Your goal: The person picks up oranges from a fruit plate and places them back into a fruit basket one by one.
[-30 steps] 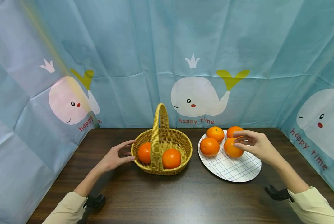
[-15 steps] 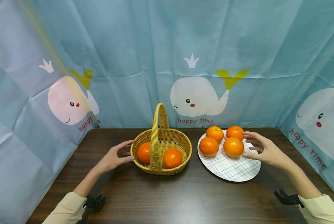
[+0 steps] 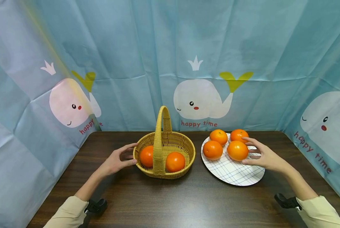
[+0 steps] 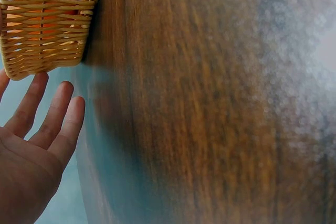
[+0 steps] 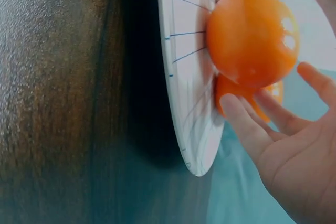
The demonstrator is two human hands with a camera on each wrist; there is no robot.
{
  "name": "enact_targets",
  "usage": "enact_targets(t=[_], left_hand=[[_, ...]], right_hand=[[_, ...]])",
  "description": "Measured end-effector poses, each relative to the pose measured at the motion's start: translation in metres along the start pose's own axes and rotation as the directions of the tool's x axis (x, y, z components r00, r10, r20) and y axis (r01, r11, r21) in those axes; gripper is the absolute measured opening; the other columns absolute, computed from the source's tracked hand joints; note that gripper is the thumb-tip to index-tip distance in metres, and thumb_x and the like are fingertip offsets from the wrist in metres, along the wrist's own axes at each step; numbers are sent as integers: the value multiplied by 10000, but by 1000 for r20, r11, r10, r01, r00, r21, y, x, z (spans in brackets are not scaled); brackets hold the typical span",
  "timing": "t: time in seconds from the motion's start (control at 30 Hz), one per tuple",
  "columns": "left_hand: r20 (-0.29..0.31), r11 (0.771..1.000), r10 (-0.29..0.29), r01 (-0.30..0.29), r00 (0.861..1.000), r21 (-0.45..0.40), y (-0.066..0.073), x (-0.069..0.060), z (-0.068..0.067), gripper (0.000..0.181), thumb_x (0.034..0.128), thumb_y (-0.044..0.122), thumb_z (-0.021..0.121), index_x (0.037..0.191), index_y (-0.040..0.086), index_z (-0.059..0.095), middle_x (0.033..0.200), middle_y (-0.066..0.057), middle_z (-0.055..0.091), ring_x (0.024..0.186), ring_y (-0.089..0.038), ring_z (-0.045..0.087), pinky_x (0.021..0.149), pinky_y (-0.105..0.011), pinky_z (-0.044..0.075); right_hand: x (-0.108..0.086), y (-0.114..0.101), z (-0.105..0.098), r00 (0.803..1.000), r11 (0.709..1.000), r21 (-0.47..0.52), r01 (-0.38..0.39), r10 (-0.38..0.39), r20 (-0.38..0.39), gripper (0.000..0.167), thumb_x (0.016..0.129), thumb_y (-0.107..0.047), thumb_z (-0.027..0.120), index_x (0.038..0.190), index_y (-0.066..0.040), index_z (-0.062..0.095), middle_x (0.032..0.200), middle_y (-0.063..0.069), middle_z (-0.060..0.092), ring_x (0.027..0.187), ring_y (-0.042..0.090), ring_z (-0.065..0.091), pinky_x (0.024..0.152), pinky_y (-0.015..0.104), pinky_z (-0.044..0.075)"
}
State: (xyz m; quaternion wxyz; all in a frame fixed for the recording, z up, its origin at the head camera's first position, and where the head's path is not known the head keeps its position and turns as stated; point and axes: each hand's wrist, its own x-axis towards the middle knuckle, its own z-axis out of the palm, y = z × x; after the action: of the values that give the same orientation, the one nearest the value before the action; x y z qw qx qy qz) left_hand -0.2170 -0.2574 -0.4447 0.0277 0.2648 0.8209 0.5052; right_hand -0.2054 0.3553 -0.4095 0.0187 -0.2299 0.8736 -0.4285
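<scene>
At the left side of a yellow wicker basket (image 3: 184, 147), my left hand (image 3: 114, 162) touches the rim with thumb and fingertips. The left wrist view shows its extended fingers against the basket's woven wall (image 4: 50, 51). Inside are two oranges, one (image 3: 146, 156) partly behind the handle and one (image 3: 175, 161) to its right. My right hand (image 3: 265, 157) is spread beside the near right orange (image 3: 237, 151) on a round checked plate (image 3: 238, 175), holding nothing. In the right wrist view, its fingers (image 5: 244, 121) lie loosely around that orange (image 5: 252, 38); contact is unclear.
Three more oranges sit on the plate's far part: a far right one (image 3: 238, 135), a near left one (image 3: 212, 150) and a far left one (image 3: 218, 136). A dark wooden table (image 3: 170, 202) bears everything. Blue whale-print curtain (image 3: 130, 63) stands behind and at both sides.
My right hand first drew back to the right from over the plate's right oranges, then came left again, close to the near right one. My left hand has stayed at the basket.
</scene>
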Motion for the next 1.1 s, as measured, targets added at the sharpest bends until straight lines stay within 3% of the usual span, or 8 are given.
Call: enact_targets(t=[0.23, 0.43, 0.9, 1.1], left_hand=[[-6, 1000, -13, 13, 1000, 11, 2, -1, 0, 646, 943, 96, 744, 1510, 9, 446, 1403, -268, 521, 1136, -407, 630, 884, -358, 565], [-15, 1000, -23, 23, 1000, 21, -1, -1, 0, 653, 936, 109, 755, 1509, 22, 454, 1405, -249, 527, 1123, -393, 642, 863, -340, 573], [-12, 1000, -20, 20, 1000, -3, 2, -1, 0, 639, 942, 96, 746, 1504, 10, 454, 1423, -275, 501, 1137, -455, 619, 852, -350, 577], [-1, 1000, 1, -1, 1000, -27, 1, 1, 1, 644, 942, 65, 738, 1510, -2, 442, 1440, -278, 486, 1157, -467, 604, 884, -357, 563]], right_hand=[[7, 8, 5, 1000, 997, -74, 18, -19, -15, 772, 843, -136, 856, 1485, -17, 443, 1353, 230, 523, 1143, 441, 544, 841, 361, 581], [8, 12, 7, 996, 982, -182, 48, -61, -66, 672, 854, -164, 851, 1433, -46, 531, 1327, 186, 585, 1120, 373, 572, 860, 291, 550], [8, 9, 8, 995, 985, -163, 54, -66, -70, 667, 843, -141, 857, 1424, -28, 549, 1345, 199, 578, 1078, 351, 606, 865, 289, 556], [5, 6, 5, 997, 989, -137, 56, -64, -52, 683, 838, -126, 859, 1437, -34, 544, 1365, 202, 568, 1091, 262, 621, 869, 285, 556]])
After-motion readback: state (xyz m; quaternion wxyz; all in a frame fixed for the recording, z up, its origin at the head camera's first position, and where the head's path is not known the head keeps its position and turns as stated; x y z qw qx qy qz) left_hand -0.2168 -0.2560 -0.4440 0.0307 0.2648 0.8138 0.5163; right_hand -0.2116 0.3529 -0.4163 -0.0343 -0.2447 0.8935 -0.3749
